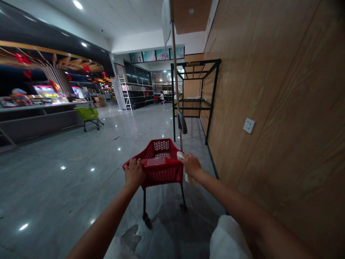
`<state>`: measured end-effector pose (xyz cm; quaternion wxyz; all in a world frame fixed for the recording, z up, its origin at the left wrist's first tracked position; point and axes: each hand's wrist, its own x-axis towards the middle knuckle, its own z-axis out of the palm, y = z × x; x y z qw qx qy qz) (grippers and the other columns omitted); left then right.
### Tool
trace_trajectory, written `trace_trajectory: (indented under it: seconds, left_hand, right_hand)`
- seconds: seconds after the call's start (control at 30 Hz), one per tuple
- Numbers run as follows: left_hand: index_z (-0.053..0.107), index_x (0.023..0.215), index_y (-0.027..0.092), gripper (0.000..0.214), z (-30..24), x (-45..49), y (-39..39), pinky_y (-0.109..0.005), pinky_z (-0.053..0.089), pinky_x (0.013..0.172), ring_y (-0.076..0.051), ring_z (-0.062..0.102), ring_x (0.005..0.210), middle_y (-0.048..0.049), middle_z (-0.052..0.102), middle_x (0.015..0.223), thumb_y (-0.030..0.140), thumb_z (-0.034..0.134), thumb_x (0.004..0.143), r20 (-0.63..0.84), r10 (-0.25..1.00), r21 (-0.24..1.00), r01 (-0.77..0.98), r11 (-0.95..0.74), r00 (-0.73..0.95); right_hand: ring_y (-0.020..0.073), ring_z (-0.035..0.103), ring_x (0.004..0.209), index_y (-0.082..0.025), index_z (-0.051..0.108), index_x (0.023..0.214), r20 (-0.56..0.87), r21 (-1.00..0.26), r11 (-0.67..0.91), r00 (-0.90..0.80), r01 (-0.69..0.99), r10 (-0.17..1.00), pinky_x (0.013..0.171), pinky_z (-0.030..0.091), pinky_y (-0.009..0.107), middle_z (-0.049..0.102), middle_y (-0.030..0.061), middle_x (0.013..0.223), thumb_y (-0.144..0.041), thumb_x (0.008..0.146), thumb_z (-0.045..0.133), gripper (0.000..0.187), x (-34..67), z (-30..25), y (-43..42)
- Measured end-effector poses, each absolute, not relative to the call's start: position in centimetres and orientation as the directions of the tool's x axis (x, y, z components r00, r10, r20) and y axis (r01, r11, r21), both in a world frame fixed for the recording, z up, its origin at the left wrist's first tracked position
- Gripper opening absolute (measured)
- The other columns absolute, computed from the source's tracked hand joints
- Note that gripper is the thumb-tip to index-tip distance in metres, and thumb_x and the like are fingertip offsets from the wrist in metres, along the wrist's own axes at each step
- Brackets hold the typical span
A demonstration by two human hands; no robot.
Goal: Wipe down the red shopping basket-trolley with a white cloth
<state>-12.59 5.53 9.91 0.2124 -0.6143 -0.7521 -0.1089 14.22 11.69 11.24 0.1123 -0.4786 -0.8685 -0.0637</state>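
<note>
A small red plastic shopping cart (161,176) stands in front of me on thin dark legs with wheels. My left hand (134,172) is closed over the left end of its handle. At the right end, my right hand (191,163) is closed on a crumpled white cloth (180,155) against the handle corner. A long thin pole (175,64) rises from beside that hand, with a white cloth (166,23) hanging near its top and a dark oval piece (182,123) partway down. Whether my right fingers also grip the pole is hidden. Below that hand, something pale and shaggy (192,180) shows.
Close on my right runs a wood-panelled wall (269,90) with a socket (248,125). Ahead stands a dark metal frame rack (212,104). A green cart (87,113) is by the counter at left. Far back, a person (162,97) crouches near shelves and a ladder (125,94).
</note>
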Motion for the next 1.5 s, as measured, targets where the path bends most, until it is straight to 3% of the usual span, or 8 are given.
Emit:
trace_trajectory:
  seconds: [0.23, 0.47, 0.67, 0.83, 1.0, 1.2, 1.37, 1.5]
  left_hand:
    - [0.054, 0.126, 0.015, 0.05, 11.1, -4.4, 8.1, -0.046, 0.032, 0.11, -0.027, 0.044, 0.129, -0.0137, 0.054, 0.134, 0.011, 0.044, 0.077, 0.565, 0.816, 0.038, 0.984, -0.171, 0.12]
    - [0.055, 0.122, 0.019, 0.036, 8.7, -2.9, 9.1, -0.035, 0.043, 0.101, -0.019, 0.055, 0.116, -0.008, 0.061, 0.125, 0.024, 0.035, 0.093, 0.61, 0.772, 0.171, 0.922, -0.347, 0.177]
    - [0.053, 0.126, 0.021, 0.039, 6.9, -4.4, 8.8, -0.035, 0.041, 0.105, -0.017, 0.051, 0.123, -0.006, 0.06, 0.129, 0.033, 0.03, 0.096, 0.568, 0.727, 0.063, 0.86, -0.507, 0.387]
    - [0.054, 0.127, 0.022, 0.045, 9.1, -5.3, 8.2, -0.039, 0.039, 0.106, -0.021, 0.051, 0.122, -0.0071, 0.059, 0.129, 0.046, 0.044, 0.09, 0.513, 0.773, 0.072, 0.879, -0.471, 0.372]
    - [0.064, 0.111, 0.019, 0.031, 10.3, -2.8, 6.7, -0.034, 0.047, 0.086, -0.022, 0.061, 0.101, -0.0101, 0.065, 0.115, 0.031, 0.046, 0.089, 0.457, 0.872, 0.079, 0.969, -0.236, 0.175]
    - [0.067, 0.083, 0.015, 0.034, 8.4, 2.1, 5.6, -0.038, 0.041, 0.077, -0.024, 0.064, 0.078, -0.0115, 0.069, 0.078, 0.035, 0.041, 0.091, 0.419, 0.906, 0.04, 0.996, -0.084, 0.059]
    - [0.068, 0.084, 0.02, 0.037, 6.7, 0.5, 6.6, -0.034, 0.037, 0.071, -0.021, 0.063, 0.074, -0.0077, 0.07, 0.077, 0.04, 0.038, 0.094, 0.521, 0.84, 0.037, 0.98, -0.197, 0.15]
    - [0.07, 0.082, 0.024, 0.037, 5.9, -1.9, 7.1, -0.033, 0.036, 0.068, -0.018, 0.061, 0.069, -0.005, 0.07, 0.072, 0.044, 0.04, 0.093, 0.605, 0.782, 0.057, 0.972, -0.227, 0.147]
  right_hand:
    - [0.0241, 0.05, 0.108, -0.029, 0.057, 0.128, 0.231, -0.014, 0.693, -0.672, 0.721, 0.703, 0.084, 0.046, 0.033, 0.057, 0.0049, 0.129, -0.012, 0.085, 0.048, 0.047, 13.3, 11.8, 9.1]
    - [0.021, 0.051, 0.095, -0.029, 0.063, 0.121, 0.381, -0.066, 0.841, -0.765, 0.538, 0.519, 0.093, 0.041, 0.035, 0.063, 0.0042, 0.114, -0.009, 0.08, 0.053, 0.046, 14.5, 9.1, 7.7]
    - [0.0222, 0.049, 0.102, -0.032, 0.062, 0.124, 0.499, -0.134, 0.816, -0.673, 0.563, 0.546, 0.094, 0.041, 0.036, 0.059, 0.0031, 0.127, -0.009, 0.08, 0.054, 0.05, 15.3, 6.7, 6.6]
    - [0.0211, 0.054, 0.104, -0.034, 0.057, 0.129, 0.371, -0.176, 0.675, -0.587, 0.717, 0.72, 0.09, 0.044, 0.032, 0.061, 0.0026, 0.126, -0.008, 0.083, 0.047, 0.054, 18.2, 5.2, 7.1]
    - [0.0213, 0.058, 0.102, -0.032, 0.067, 0.117, 0.267, -0.272, 0.407, -0.338, 0.872, 0.902, 0.085, 0.045, 0.03, 0.067, 0.0029, 0.117, -0.011, 0.086, 0.043, 0.044, 21.3, 3.3, 8.3]
    - [0.0196, 0.059, 0.105, -0.027, 0.037, 0.144, 0.473, -0.459, 0.459, -0.229, 0.761, 0.851, 0.089, 0.047, 0.032, 0.063, 0.0045, 0.124, -0.015, 0.087, 0.045, 0.059, 17.6, 4.4, 10.7]
    - [0.0187, 0.057, 0.11, -0.023, 0.059, 0.125, 0.515, -0.414, 0.63, -0.402, 0.657, 0.757, 0.098, 0.042, 0.031, 0.062, 0.0032, 0.127, -0.014, 0.09, 0.043, 0.04, 14.2, 4.5, 12.6]
    - [0.0184, 0.053, 0.115, -0.028, 0.056, 0.128, 0.449, -0.289, 0.609, -0.458, 0.739, 0.768, 0.099, 0.041, 0.032, 0.06, 0.0019, 0.129, -0.016, 0.091, 0.047, 0.04, 13.8, 3.7, 13.7]
